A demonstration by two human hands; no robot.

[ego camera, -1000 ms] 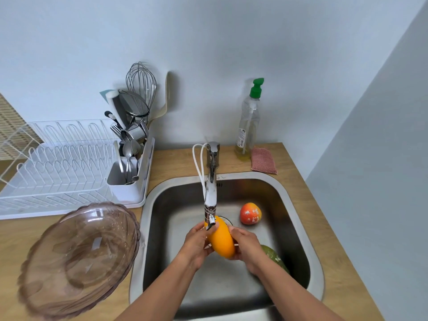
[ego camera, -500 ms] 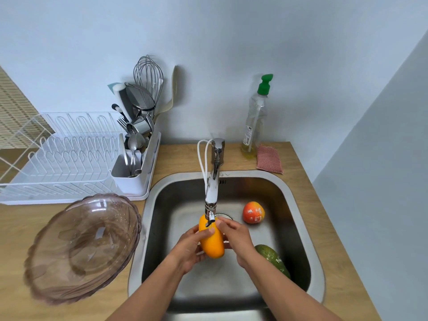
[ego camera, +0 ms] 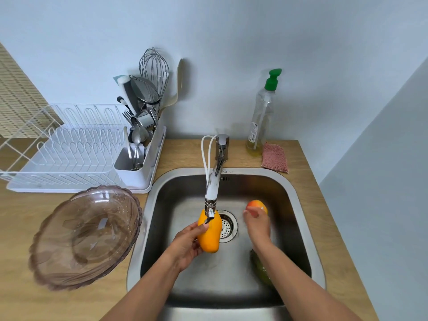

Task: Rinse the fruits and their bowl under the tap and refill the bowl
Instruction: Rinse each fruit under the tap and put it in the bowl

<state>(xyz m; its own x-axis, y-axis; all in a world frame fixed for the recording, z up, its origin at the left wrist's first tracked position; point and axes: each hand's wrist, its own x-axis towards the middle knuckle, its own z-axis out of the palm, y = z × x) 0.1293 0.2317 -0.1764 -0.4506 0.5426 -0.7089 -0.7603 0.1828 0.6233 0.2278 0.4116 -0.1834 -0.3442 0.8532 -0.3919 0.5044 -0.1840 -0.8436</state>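
My left hand [ego camera: 187, 245] grips an orange-yellow mango [ego camera: 210, 234] under the tap spout [ego camera: 212, 192] in the steel sink [ego camera: 301, 228]. My right hand [ego camera: 257, 224] is over the red-orange fruit [ego camera: 256, 205] on the sink's right side; its fingers reach the fruit, blurred, and the grip is not clear. A green fruit [ego camera: 261, 269] lies in the sink at the right, partly hidden by my right forearm. The transparent brownish bowl [ego camera: 85, 235] stands tilted on the wooden counter left of the sink, with nothing in it.
A white dish rack [ego camera: 69, 154] with a cutlery holder and utensils [ego camera: 143, 117] stands at the back left. A soap bottle [ego camera: 261, 117] and a pink sponge cloth [ego camera: 275, 157] are behind the sink. A wall closes the right side.
My right hand has let go of the mango and moved right to the red-orange fruit. My left hand now holds the mango alone under the spout.
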